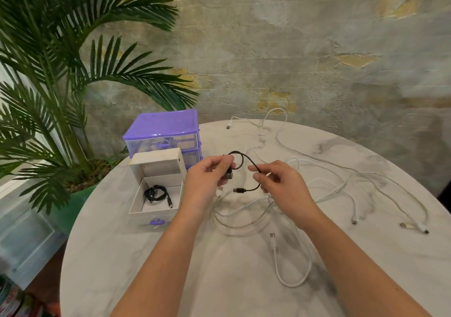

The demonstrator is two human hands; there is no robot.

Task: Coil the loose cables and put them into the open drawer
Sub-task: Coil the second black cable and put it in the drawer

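Both my hands hold a short black cable [246, 160] above the table's middle. My left hand [207, 177] pinches its loop and one plug. My right hand [280, 182] pinches the cable further along, and the other plug [239, 190] hangs free below. To the left, a white drawer [156, 213] with a purple handle stands pulled open. Inside it lies a coiled black cable [157, 194]. Several white cables [336, 182] sprawl loose across the table under and to the right of my hands. Another white cable [285, 268] curls near the front.
A purple drawer unit [163, 124] stands behind the open drawer at the round marble table's [122, 255] left edge. A potted palm [61, 97] stands beyond that edge. One white cable [275, 114] loops off the far edge by the wall.
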